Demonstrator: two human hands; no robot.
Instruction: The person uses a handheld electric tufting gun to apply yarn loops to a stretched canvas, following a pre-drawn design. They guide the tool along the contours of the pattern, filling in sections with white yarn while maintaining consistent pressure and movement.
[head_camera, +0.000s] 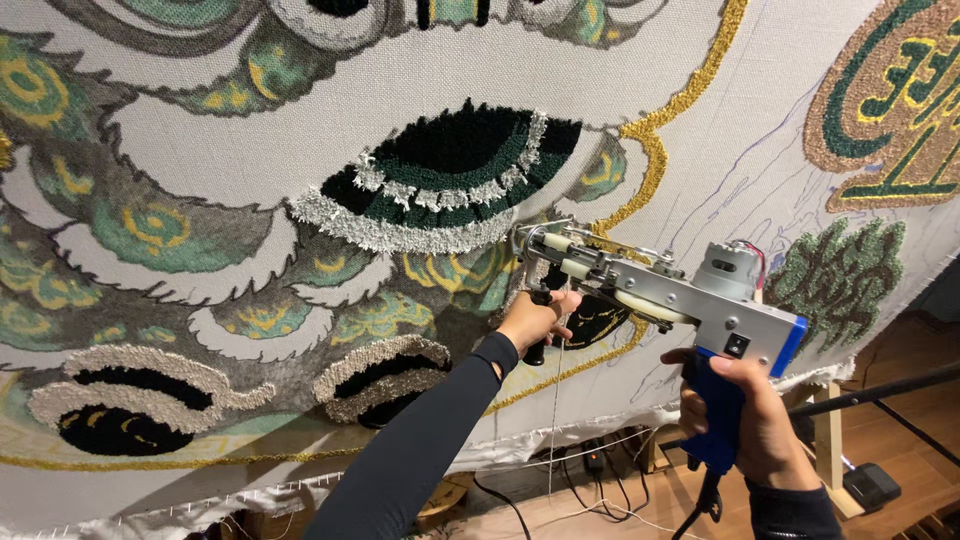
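A tufting gun with a silver metal body and blue grip points its needle at a large stretched cloth. My right hand is closed around the blue rear handle. My left hand, in a dark sleeve, grips the black front handle under the gun's nose. The needle tip touches the cloth at the lower right edge of a tufted black, green and silver patch. A thin yarn strand hangs down from the gun.
The cloth carries tufted green, yellow, grey and black shapes and a gold outline. Its lower edge is pinned to a frame. Cables and a wooden floor lie below. A dark rod crosses at right.
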